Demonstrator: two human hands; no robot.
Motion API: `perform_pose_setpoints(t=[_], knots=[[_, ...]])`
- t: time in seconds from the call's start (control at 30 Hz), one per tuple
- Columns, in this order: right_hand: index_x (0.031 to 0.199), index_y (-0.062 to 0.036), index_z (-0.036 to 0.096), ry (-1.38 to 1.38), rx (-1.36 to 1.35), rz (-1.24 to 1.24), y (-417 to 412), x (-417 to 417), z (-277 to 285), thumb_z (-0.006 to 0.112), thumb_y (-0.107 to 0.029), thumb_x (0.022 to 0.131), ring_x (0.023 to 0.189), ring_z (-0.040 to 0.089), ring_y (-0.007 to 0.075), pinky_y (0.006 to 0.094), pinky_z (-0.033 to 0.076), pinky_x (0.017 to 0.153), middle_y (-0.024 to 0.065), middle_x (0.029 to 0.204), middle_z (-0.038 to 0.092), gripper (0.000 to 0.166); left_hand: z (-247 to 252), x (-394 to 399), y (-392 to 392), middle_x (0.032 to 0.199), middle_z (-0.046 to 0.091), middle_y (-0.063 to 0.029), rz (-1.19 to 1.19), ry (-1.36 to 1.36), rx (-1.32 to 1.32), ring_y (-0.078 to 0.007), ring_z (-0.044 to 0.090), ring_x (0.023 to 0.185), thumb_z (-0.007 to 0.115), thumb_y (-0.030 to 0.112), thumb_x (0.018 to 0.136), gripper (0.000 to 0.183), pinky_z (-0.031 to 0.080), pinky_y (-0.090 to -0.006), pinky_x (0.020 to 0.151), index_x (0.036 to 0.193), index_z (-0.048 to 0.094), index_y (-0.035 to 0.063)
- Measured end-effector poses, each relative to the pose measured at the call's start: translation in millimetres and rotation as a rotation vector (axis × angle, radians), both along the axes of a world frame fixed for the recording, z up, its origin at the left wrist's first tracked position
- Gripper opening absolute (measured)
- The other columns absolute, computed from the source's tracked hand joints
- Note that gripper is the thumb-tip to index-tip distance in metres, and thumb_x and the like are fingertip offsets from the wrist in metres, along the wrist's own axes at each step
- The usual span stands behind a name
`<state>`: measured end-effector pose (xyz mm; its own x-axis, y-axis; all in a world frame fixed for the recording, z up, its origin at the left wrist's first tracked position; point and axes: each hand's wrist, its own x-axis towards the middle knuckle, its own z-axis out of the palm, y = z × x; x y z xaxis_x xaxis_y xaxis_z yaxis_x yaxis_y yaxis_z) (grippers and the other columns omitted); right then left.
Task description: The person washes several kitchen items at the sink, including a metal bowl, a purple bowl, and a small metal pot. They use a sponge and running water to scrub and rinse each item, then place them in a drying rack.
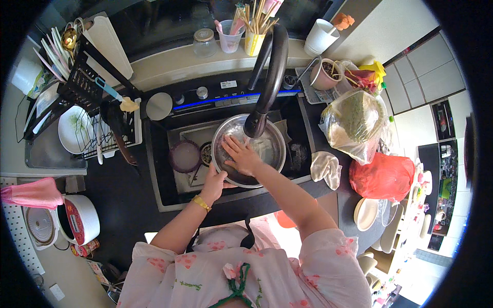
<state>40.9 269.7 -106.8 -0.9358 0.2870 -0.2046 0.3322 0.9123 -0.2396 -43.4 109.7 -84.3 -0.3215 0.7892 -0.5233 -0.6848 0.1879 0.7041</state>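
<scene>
A round stainless-steel basin is held over the sink, below the dark faucet. My left hand grips its near-left rim, with a yellow band around the wrist. Inside the basin my right hand lies with fingers spread against the inner surface, beside a thin stream of water from the spout. Left of the basin, in the sink, sits a purple-rimmed bowl that looks filled with cloudy liquid, next to the drain.
To the left stand a black dish rack and a white rice cooker. On the right are a crumpled cloth, a plastic-wrapped melon, a red plastic bag and a beige bowl. Cups and a glass jar line the ledge behind.
</scene>
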Motion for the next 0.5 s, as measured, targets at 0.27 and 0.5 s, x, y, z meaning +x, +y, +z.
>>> perform_pose_setpoints(t=[0.27, 0.5], knots=[[0.151, -0.0208, 0.015, 0.085, -0.122, 0.099, 16, -7, -4, 0.05, -0.043, 0.092, 0.139, 0.03, 0.0328, 0.0526, 0.022, 0.112, 0.009, 0.157, 0.019, 0.072, -4, -4, 14, 0.124, 0.047, -0.0154, 0.019, -0.041, 0.013, -0.0335, 0.061, 0.103, 0.042, -0.004, 0.084, 0.052, 0.061, -0.0501, 0.069, 0.131, 0.027, 0.0106], [0.15, -0.0197, 0.02, 0.012, -0.248, -0.172, 22, -18, -9, 0.049, -0.034, 0.093, 0.137, 0.034, 0.0302, 0.0517, 0.031, 0.107, 0.0075, 0.156, 0.021, 0.065, -11, -8, 15, 0.125, 0.046, -0.0155, 0.031, -0.043, 0.004, -0.0343, 0.062, 0.101, 0.042, -0.003, 0.084, 0.049, 0.061, -0.0496, 0.07, 0.129, 0.029, 0.0112]])
